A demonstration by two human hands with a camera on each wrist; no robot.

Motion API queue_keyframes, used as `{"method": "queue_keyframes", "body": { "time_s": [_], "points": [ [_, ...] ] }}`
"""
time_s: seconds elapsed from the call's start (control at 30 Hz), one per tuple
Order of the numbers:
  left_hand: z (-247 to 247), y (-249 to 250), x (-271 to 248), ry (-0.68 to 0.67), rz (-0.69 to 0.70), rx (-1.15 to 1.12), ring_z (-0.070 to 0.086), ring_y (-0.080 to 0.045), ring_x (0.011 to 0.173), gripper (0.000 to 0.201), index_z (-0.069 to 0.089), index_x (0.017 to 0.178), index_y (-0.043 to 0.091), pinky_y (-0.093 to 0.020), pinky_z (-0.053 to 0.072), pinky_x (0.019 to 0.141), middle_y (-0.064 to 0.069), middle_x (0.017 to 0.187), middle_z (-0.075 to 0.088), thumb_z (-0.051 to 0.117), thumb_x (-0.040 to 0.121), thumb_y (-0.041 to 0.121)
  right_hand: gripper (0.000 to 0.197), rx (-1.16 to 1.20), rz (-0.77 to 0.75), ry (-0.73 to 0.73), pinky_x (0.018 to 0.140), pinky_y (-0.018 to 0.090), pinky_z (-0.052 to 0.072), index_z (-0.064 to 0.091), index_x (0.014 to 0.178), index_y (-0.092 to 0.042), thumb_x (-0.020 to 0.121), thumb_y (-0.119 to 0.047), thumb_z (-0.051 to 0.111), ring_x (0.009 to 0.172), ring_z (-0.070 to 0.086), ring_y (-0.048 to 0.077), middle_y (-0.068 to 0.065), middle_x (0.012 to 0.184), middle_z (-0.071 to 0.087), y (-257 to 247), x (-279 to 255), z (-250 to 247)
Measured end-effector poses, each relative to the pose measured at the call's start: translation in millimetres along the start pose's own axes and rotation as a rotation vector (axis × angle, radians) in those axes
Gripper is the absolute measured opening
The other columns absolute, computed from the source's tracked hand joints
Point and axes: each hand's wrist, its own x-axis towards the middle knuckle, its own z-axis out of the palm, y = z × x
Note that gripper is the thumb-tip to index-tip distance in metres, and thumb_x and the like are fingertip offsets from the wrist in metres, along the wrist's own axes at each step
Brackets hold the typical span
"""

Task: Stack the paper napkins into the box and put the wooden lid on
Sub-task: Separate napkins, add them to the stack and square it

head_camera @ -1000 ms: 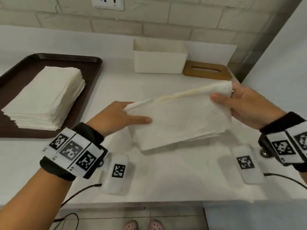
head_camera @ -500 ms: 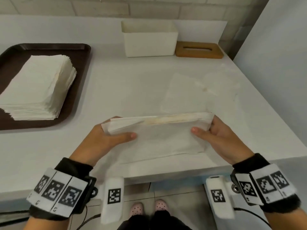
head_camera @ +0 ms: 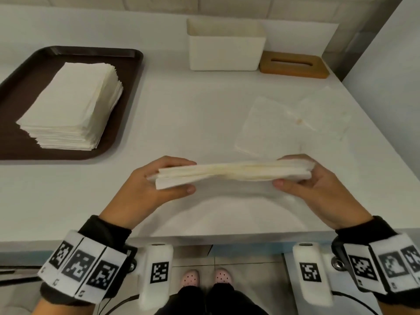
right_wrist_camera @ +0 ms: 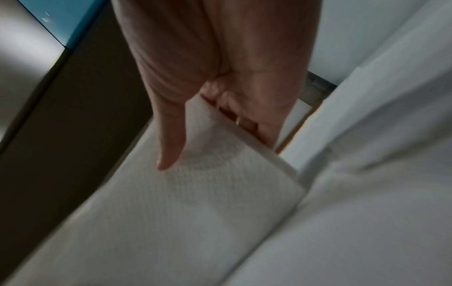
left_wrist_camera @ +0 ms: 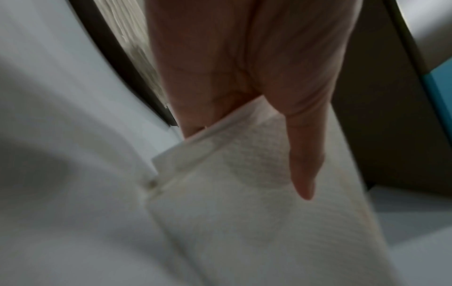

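— What have you got in your hands?

— Your left hand (head_camera: 145,189) and right hand (head_camera: 318,189) each pinch an end of a thin bundle of white paper napkins (head_camera: 234,172), thumbs on the near face, held edge-up near the white counter (head_camera: 181,114) (at 6 o'clock).

— And the rest?

— The open white rectangular box (head_camera: 226,45) sits at 12 o'clock, the slotted wooden lid (head_camera: 294,64) touching its right side. At 10 o'clock, a tall stack of white napkins (head_camera: 72,105) lies on the dark brown tray (head_camera: 127,87).

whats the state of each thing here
box: open, lid off
lid: flat on counter, right of box
held napkins: gripped at both ends
left hand: holds napkins
right hand: holds napkins
tray: bears a napkin stack
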Motion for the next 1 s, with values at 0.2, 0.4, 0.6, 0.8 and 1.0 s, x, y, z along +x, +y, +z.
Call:
{"method": "queue_keyframes", "body": {
  "time_s": [0.2, 0.4, 0.6, 0.8, 1.0],
  "points": [
    [3, -9, 5, -0.031, -0.043, -0.06, 0.066, -0.001, 0.096, 0.043, 0.063, 0.106, 0.023, -0.01, 0.05, 0.078, 0.011, 0.105, 0.071, 0.071, 0.067, 0.008, 0.042, -0.188, 0.081, -0.121, 0.079, 0.01, 0.049, 0.063, 0.1, -0.026, 0.067, -0.001, 0.074, 0.087, 0.063, -0.001, -0.006, 0.094, 0.067, 2, 5, 1],
    [5, -7, 13, 0.019, -0.072, -0.073, 0.065, 0.007, 0.085, 0.036, 0.067, 0.096, 0.026, -0.003, 0.046, 0.066, 0.019, 0.091, 0.072, 0.073, 0.07, 0.002, 0.027, -0.083, 0.099, -0.128, 0.076, 0.01, 0.051, 0.069, 0.088, -0.018, 0.064, -0.007, 0.073, 0.086, 0.068, 0.002, -0.007, 0.084, 0.074, -10, 15, 5],
    [2, -6, 14, -0.027, -0.122, 0.026, 0.063, 0.0, 0.071, 0.02, 0.071, 0.088, 0.013, -0.004, 0.043, 0.06, 0.007, 0.079, 0.072, 0.074, 0.069, 0.019, 0.033, -0.113, 0.167, -0.141, 0.086, 0.015, 0.051, 0.068, 0.094, -0.025, 0.062, -0.016, 0.074, 0.092, 0.067, 0.0, -0.01, 0.094, 0.074, -6, 17, 4],
    [-3, 7, 9, 0.037, -0.012, -0.023, 0.064, 0.006, 0.082, 0.033, 0.069, 0.093, 0.027, -0.004, 0.047, 0.067, 0.016, 0.092, 0.071, 0.073, 0.061, 0.021, 0.041, -0.023, 0.053, -0.094, 0.074, 0.008, 0.05, 0.069, 0.087, -0.027, 0.047, -0.028, 0.077, 0.088, 0.067, -0.001, -0.013, 0.089, 0.074, -17, 19, 1],
    [-2, -4, 13, 0.022, 0.02, -0.115, 0.064, 0.005, 0.093, 0.043, 0.065, 0.102, 0.035, -0.003, 0.046, 0.072, 0.02, 0.099, 0.071, 0.08, 0.062, 0.028, 0.041, -0.077, 0.131, -0.134, 0.078, 0.011, 0.052, 0.065, 0.095, -0.026, 0.055, -0.02, 0.073, 0.088, 0.068, 0.0, -0.012, 0.093, 0.074, -7, 19, -1]
  ]
}}
